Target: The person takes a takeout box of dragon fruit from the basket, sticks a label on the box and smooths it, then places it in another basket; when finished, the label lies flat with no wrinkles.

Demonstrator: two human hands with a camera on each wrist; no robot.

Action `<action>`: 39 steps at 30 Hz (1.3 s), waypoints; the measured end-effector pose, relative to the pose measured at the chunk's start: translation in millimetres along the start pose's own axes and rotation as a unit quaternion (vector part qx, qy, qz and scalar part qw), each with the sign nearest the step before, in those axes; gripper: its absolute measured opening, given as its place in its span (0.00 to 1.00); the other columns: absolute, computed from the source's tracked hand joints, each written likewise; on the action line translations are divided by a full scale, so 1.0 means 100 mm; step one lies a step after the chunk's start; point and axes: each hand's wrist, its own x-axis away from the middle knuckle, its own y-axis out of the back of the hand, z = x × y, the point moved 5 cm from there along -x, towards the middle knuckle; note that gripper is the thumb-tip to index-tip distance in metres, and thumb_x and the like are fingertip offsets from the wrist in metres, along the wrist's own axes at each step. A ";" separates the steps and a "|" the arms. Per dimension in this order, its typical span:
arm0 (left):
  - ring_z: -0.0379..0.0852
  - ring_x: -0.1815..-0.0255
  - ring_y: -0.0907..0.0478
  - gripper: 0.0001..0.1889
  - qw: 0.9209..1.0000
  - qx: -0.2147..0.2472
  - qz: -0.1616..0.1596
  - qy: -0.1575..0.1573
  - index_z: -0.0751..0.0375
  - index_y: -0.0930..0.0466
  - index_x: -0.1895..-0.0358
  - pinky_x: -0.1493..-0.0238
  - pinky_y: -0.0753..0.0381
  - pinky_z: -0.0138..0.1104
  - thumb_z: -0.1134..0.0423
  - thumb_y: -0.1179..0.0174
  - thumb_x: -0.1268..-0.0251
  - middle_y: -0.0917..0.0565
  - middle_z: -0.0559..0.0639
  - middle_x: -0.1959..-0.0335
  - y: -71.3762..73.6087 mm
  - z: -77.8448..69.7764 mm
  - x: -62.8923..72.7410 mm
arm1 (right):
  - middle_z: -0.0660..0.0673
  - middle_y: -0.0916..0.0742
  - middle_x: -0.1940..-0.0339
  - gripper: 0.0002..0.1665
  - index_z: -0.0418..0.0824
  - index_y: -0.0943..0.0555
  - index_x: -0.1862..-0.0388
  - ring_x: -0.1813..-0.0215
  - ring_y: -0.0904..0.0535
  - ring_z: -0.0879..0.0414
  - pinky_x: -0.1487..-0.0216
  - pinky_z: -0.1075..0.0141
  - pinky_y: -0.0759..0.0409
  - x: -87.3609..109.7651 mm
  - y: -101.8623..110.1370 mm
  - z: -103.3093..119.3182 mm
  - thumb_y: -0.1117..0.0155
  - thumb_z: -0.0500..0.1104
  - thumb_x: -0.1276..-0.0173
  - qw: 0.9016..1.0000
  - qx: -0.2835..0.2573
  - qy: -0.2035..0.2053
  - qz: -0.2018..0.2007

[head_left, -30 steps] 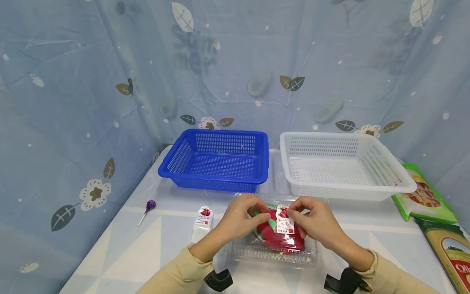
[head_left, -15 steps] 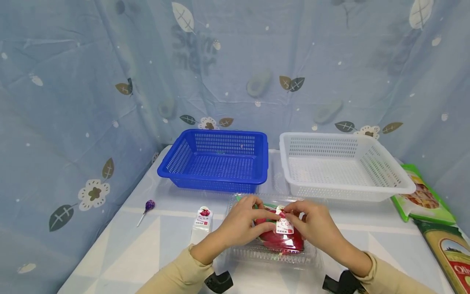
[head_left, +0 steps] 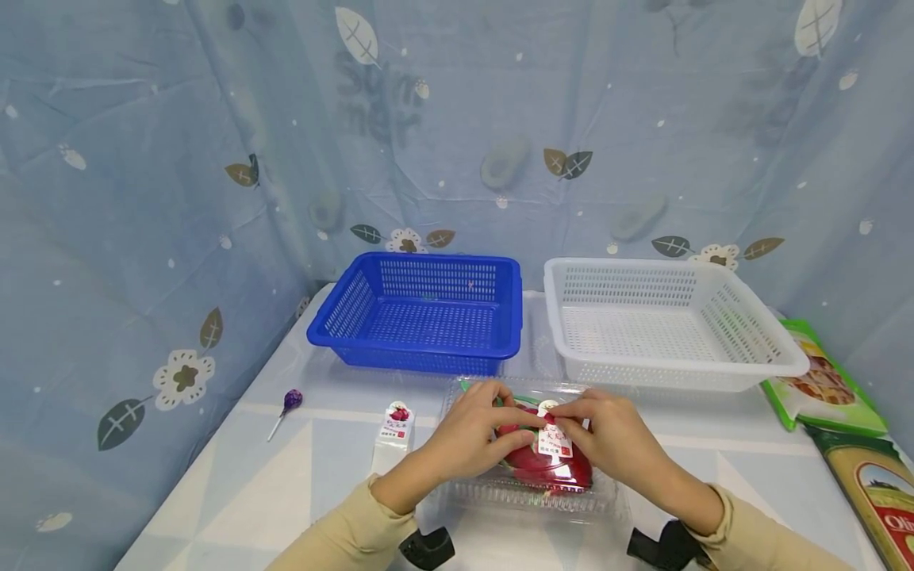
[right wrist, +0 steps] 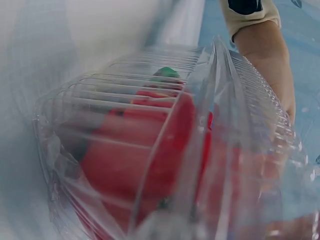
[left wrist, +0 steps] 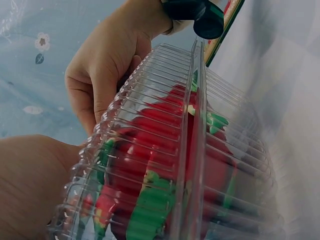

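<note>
A clear ribbed plastic clamshell box (head_left: 493, 496) stands closed in front of me, with red dragon fruit (head_left: 531, 469) with green scales inside. On its lid lies a white label (head_left: 555, 446) with a fruit picture and red print. My left hand (head_left: 471, 436) reaches over the lid from the left, its index fingertip at the label's upper left. From the other side my right hand (head_left: 610, 428) touches the label's top, index finger and thumb at its edge. The left wrist view shows the box's side seam, dragon fruit (left wrist: 155, 150) behind it.
A strip of similar labels (head_left: 396, 428) lies left of the box. Behind stand a blue basket (head_left: 421, 357) and a white basket (head_left: 671, 371). A purple lollipop (head_left: 291, 399) lies at the left; a green bag (head_left: 821, 381) and an olive-coloured pack (head_left: 874, 492) are at the right.
My left hand has moved right, its index finger now reaching the label. My right fingers have shifted slightly left across the label's top. The box has stayed in place.
</note>
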 end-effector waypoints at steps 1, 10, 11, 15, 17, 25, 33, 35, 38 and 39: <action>0.37 0.61 0.35 0.12 1.000 -0.001 0.000 0.002 0.38 0.13 0.49 0.61 0.38 0.25 0.51 0.38 0.33 0.24 0.44 0.59 0.00 0.00 0.00 | 0.53 0.14 0.73 0.10 0.47 0.09 0.62 0.77 0.35 0.71 0.78 0.75 0.32 0.00 0.00 0.00 0.26 0.36 0.43 1.000 0.001 0.000 0.002; 0.39 0.59 0.37 0.18 0.997 -0.052 0.036 0.035 0.36 0.20 0.39 0.60 0.40 0.29 0.46 0.44 0.29 0.29 0.44 0.60 -0.05 0.00 -0.01 | 0.57 0.20 0.80 0.10 0.46 0.09 0.62 0.78 0.39 0.70 0.80 0.75 0.36 -0.02 -0.01 -0.01 0.27 0.37 0.43 1.000 0.012 -0.001 0.022; 0.39 0.59 0.37 0.18 0.997 -0.059 0.040 0.038 0.36 0.21 0.39 0.60 0.41 0.29 0.45 0.45 0.29 0.30 0.44 0.60 -0.06 0.00 -0.01 | 0.58 0.22 0.81 0.10 0.47 0.09 0.61 0.78 0.39 0.70 0.80 0.75 0.37 -0.02 0.00 0.00 0.27 0.37 0.43 1.000 0.013 0.000 0.023; 0.39 0.60 0.38 0.18 0.995 -0.080 0.040 0.044 0.36 0.21 0.39 0.61 0.42 0.29 0.45 0.47 0.28 0.32 0.44 0.62 -0.07 -0.01 -0.02 | 0.60 0.27 0.86 0.11 0.47 0.10 0.59 0.79 0.41 0.70 0.80 0.75 0.39 -0.01 0.01 0.02 0.27 0.39 0.41 0.999 0.033 0.008 0.027; 0.39 0.60 0.39 0.18 0.995 -0.083 0.035 0.047 0.37 0.20 0.39 0.61 0.41 0.30 0.45 0.47 0.28 0.33 0.43 0.63 -0.08 -0.01 -0.02 | 0.60 0.29 0.87 0.12 0.45 0.10 0.57 0.80 0.42 0.69 0.80 0.75 0.40 0.00 0.01 0.03 0.27 0.41 0.40 0.998 0.048 0.011 0.031; 0.38 0.64 0.43 0.19 0.991 -0.098 0.058 0.066 0.33 0.23 0.37 0.64 0.45 0.28 0.42 0.48 0.28 0.37 0.42 0.66 -0.11 -0.01 -0.03 | 0.59 0.33 0.90 0.25 0.39 0.14 0.48 0.83 0.45 0.69 0.81 0.75 0.42 0.07 0.02 0.03 0.27 0.51 0.41 0.995 0.055 -0.006 0.078; 0.38 0.66 0.42 0.20 0.991 -0.077 0.067 0.081 0.31 0.24 0.37 0.67 0.44 0.29 0.43 0.47 0.30 0.37 0.43 0.67 -0.11 -0.01 -0.06 | 0.59 0.32 0.91 0.29 0.37 0.14 0.49 0.84 0.44 0.69 0.81 0.74 0.41 0.12 0.06 0.00 0.26 0.54 0.43 0.992 0.037 -0.025 0.117; 0.38 0.66 0.43 0.21 0.991 -0.082 0.072 0.077 0.31 0.25 0.36 0.68 0.45 0.29 0.41 0.47 0.30 0.37 0.43 0.66 -0.11 -0.01 -0.07 | 0.59 0.32 0.91 0.30 0.38 0.15 0.47 0.84 0.44 0.69 0.81 0.74 0.41 0.13 0.07 -0.01 0.26 0.55 0.43 0.991 0.033 -0.033 0.124; 0.39 0.66 0.43 0.23 0.990 -0.089 0.081 0.077 0.29 0.27 0.34 0.68 0.46 0.29 0.37 0.47 0.32 0.37 0.43 0.66 -0.11 -0.01 -0.07 | 0.59 0.33 0.91 0.31 0.39 0.15 0.46 0.85 0.44 0.69 0.82 0.74 0.41 0.13 0.08 -0.03 0.26 0.56 0.44 0.991 0.033 -0.041 0.124; 0.39 0.66 0.43 0.24 0.989 -0.088 0.083 0.080 0.29 0.27 0.34 0.68 0.46 0.29 0.36 0.47 0.33 0.37 0.43 0.66 -0.11 -0.01 -0.08 | 0.59 0.33 0.91 0.31 0.39 0.15 0.46 0.85 0.44 0.69 0.82 0.74 0.42 0.13 0.09 -0.03 0.26 0.56 0.44 0.991 0.035 -0.044 0.122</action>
